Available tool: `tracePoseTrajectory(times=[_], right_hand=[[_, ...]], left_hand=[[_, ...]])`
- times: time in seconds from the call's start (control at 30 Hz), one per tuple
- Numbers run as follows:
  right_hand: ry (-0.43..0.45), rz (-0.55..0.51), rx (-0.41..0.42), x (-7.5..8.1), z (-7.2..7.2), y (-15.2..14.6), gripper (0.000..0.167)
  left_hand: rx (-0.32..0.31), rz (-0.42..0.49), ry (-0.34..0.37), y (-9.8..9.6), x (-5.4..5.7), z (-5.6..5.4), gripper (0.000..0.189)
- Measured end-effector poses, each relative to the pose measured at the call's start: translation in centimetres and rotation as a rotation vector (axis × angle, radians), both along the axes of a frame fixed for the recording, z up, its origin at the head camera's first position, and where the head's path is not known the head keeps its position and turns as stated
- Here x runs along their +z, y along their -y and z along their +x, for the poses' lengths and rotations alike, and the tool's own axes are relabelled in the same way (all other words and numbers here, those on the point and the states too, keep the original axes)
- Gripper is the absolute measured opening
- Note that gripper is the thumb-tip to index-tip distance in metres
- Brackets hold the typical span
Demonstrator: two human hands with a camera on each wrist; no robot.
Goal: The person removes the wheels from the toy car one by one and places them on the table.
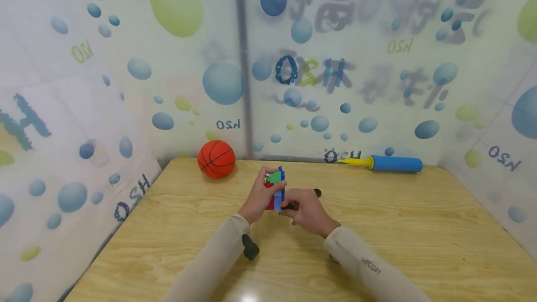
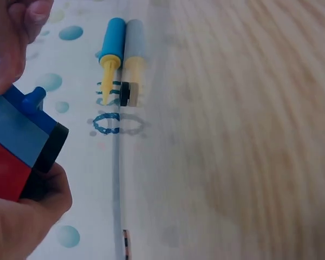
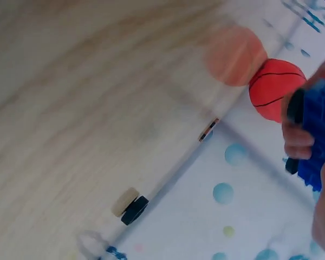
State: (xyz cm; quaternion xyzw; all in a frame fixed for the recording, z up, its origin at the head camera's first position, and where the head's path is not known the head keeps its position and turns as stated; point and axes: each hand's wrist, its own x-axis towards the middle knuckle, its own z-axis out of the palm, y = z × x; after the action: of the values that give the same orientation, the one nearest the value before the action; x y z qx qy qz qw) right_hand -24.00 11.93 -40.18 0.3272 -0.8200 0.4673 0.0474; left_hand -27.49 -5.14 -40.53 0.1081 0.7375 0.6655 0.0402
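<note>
My left hand grips a small toy vehicle of red, blue and green parts, upright above the table. In the left wrist view a blue peg juts from its blue side, and a black wheel sits at its lower end. My right hand is at the toy's lower right, with thumb and forefinger pinching a dark wheel, mostly hidden by the fingers. The right wrist view shows the toy's blue studded face and black wheel parts along its edge.
A loose black wheel stands on the wooden table just beyond my right hand. A small striped piece lies farther left. An orange-red basketball and a blue and yellow hand pump are along the back edge.
</note>
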Motion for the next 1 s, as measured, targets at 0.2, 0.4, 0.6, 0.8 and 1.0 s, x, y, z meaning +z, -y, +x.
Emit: tracePoseTrajectory(times=[0.2, 0.4, 0.6, 0.8, 1.0], right_hand=[[0.134, -0.01, -0.015, 0.9, -0.2, -0.5, 0.019], [0.085, 0.039, 0.006, 1.3, -0.5, -1.2, 0.023], [0.076, 0.091, 0.01, 1.2, -0.8, -2.1, 0.027], [0.058, 0.117, -0.033, 1.3, -0.7, -3.1, 0.029], [0.027, 0.151, -0.084, 1.4, -0.9, -3.7, 0.028]], left_hand=[[0.003, -0.024, 0.012, 0.5, 0.3, 0.1, 0.042], [0.03, -0.019, 0.027, 0.7, 0.7, 0.1, 0.041], [0.031, -0.018, 0.06, 0.9, 0.5, 0.0, 0.043], [0.02, -0.042, 0.089, 0.7, 0.4, 0.0, 0.046], [0.029, -0.08, 0.103, 0.6, 0.2, -0.1, 0.048]])
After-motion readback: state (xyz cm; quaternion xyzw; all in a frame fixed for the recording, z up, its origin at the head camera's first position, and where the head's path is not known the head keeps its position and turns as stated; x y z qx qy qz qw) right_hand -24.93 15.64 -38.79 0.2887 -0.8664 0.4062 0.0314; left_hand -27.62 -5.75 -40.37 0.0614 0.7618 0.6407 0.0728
